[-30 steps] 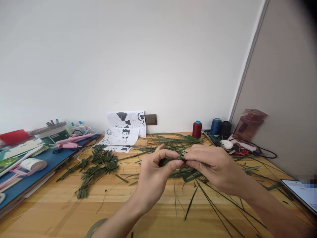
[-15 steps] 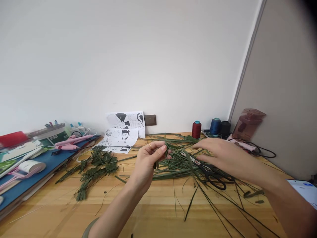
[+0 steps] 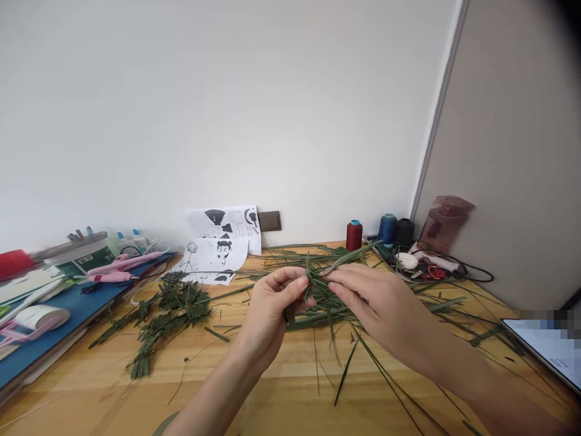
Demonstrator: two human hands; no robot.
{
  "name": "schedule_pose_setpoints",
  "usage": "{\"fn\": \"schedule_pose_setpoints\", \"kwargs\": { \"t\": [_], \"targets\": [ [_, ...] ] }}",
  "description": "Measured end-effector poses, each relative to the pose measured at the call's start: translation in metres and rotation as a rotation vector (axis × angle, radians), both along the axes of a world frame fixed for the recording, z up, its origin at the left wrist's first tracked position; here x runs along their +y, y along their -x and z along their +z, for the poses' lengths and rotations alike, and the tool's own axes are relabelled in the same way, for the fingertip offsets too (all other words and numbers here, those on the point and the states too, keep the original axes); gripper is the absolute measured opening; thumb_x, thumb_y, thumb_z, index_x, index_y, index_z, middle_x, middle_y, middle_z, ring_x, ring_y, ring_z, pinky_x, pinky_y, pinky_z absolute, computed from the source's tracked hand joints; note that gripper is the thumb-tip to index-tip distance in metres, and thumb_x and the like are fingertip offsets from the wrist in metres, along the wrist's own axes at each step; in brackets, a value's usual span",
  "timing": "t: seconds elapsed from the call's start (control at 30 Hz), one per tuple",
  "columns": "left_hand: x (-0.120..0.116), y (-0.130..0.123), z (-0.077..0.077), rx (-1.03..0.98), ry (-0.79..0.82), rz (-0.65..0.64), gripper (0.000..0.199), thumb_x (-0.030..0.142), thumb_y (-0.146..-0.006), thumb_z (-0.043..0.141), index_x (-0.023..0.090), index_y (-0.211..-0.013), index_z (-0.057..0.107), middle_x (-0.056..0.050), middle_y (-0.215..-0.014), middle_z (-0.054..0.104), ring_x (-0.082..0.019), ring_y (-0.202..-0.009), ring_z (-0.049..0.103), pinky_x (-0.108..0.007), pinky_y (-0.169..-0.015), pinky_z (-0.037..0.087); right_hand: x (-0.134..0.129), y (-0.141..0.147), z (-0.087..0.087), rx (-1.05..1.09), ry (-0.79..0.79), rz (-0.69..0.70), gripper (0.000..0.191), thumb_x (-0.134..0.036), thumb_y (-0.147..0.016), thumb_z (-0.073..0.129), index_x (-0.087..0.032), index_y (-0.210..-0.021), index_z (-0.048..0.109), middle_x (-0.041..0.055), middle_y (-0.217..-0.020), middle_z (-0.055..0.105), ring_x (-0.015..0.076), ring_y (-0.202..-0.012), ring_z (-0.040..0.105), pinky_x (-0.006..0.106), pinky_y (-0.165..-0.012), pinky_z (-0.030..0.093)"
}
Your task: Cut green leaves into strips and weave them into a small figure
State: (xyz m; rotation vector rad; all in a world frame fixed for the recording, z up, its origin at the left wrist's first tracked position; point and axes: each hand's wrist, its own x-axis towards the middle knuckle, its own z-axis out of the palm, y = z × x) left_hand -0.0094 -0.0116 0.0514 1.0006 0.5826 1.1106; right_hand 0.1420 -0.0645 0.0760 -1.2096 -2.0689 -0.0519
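Above the middle of the wooden table, my left hand pinches a small knotted piece of green leaf strips between thumb and fingers. My right hand is closed beside it, thumb against fingers, on a long leaf strip. That strip's free end points up and right. Behind and below both hands spreads a pile of loose leaf strips. Left of my left hand lies a cluster of woven green leaf pieces. No scissors show; my right hand and forearm cover part of the pile.
Printed drawing sheets lean on the wall. Red and blue thread spools stand at the back, near a tray of cables. At left, a pink glue gun and a paper roll lie on a blue board. A phone lies right.
My right hand has moved left and forward from above the scissors to the knotted piece and now grips a leaf strip there. My left hand keeps its hold. The view has shifted slightly right.
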Motion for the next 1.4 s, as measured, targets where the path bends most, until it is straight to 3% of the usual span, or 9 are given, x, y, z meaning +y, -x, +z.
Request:
{"fn": "schedule_pose_setpoints", "kwargs": {
  "t": [0.13,0.33,0.47,0.67,0.73,0.97,1.27,1.33,1.4],
  "targets": [
    [-0.002,-0.001,-0.001,0.029,-0.017,-0.029,0.013,0.02,-0.061,0.07,0.015,-0.07,0.062,0.003,-0.057,0.06,-0.005,-0.047,0.054,-0.015,-0.049,0.044,0.0,-0.001,0.001,0.132,0.253,0.046,0.031,-0.024,-0.088,0.035,-0.018,-0.067,0.058,-0.0014,-0.062,0.058,0.0109,-0.058,0.052,0.023,-0.053,0.039],
    [-0.006,-0.001,0.001,0.139,-0.177,0.043,0.021,0.019,-0.057,0.072,0.014,-0.074,0.061,0.002,-0.06,0.061,-0.009,-0.052,0.056,-0.019,-0.052,0.045,0.002,0.0,0.0,0.435,0.393,0.103,0.02,-0.027,-0.083,0.045,-0.018,-0.073,0.059,-0.0003,-0.069,0.062,0.0131,-0.067,0.057,0.023,-0.059,0.045],
    [-0.012,-0.004,0.004,0.192,-0.195,0.053,0.017,0.017,-0.059,0.07,0.013,-0.073,0.06,0.002,-0.061,0.059,-0.009,-0.055,0.056,-0.019,-0.053,0.046,-0.001,0.003,-0.003,0.357,0.187,0.011,0.013,-0.019,-0.081,0.049,-0.019,-0.076,0.061,-0.0015,-0.071,0.064,0.0115,-0.066,0.057,0.022,-0.059,0.045],
    [-0.021,-0.007,0.005,0.165,-0.105,0.078,0.014,0.02,-0.063,0.068,0.014,-0.071,0.057,0.003,-0.058,0.059,-0.007,-0.053,0.056,-0.017,-0.054,0.046,-0.001,0.002,-0.017,-0.181,-0.601,-0.059,0.013,-0.003,-0.074,0.053,-0.011,-0.083,0.059,0.0076,-0.072,0.063,0.0184,-0.071,0.055,0.032,-0.066,0.045],
    [-0.022,-0.007,0.004,0.178,-0.083,0.042,0.016,0.021,-0.064,0.067,0.014,-0.074,0.056,0.003,-0.058,0.059,-0.007,-0.053,0.056,-0.016,-0.053,0.046,0.003,-0.001,-0.021,-0.28,-0.689,-0.094,0.017,-0.002,-0.072,0.056,-0.008,-0.088,0.057,0.0091,-0.072,0.063,0.0196,-0.071,0.055,0.033,-0.066,0.045],
    [-0.022,-0.004,0.007,0.196,-0.106,-0.032,0.017,0.018,-0.068,0.062,0.016,-0.067,0.046,0.004,-0.057,0.055,-0.008,-0.056,0.055,-0.018,-0.049,0.046,0.009,0.0,-0.024,-0.347,-0.717,-0.112,0.015,-0.005,-0.073,0.057,-0.007,-0.087,0.056,0.0091,-0.071,0.063,0.0198,-0.07,0.055,0.033,-0.063,0.045],
    [-0.028,-0.006,0.008,0.158,-0.163,0.051,0.015,0.016,-0.069,0.062,0.014,-0.061,0.049,0.004,-0.054,0.058,-0.007,-0.054,0.058,-0.017,-0.056,0.048,0.003,0.007,-0.017,-0.02,-0.442,-0.113,0.013,-0.01,-0.079,0.047,-0.014,-0.068,0.054,0.0043,-0.063,0.058,0.0148,-0.06,0.052,0.029,-0.056,0.041],
    [-0.029,-0.007,0.007,0.157,-0.173,0.077,0.012,0.016,-0.067,0.063,0.014,-0.063,0.052,0.005,-0.055,0.059,-0.008,-0.056,0.059,-0.017,-0.057,0.049,0.001,0.006,-0.012,0.121,-0.209,-0.104,0.011,-0.014,-0.08,0.048,-0.016,-0.072,0.055,0.0012,-0.062,0.058,0.013,-0.057,0.052,0.026,-0.054,0.041],
    [-0.029,-0.008,0.006,0.17,-0.204,0.107,0.008,0.016,-0.068,0.063,0.014,-0.067,0.055,0.005,-0.059,0.061,-0.008,-0.058,0.06,-0.017,-0.059,0.05,-0.001,0.003,-0.006,0.318,0.159,-0.017,0.009,-0.019,-0.082,0.047,-0.019,-0.086,0.055,-0.0024,-0.059,0.059,0.0113,-0.054,0.054,0.023,-0.05,0.044]
  ]
}}
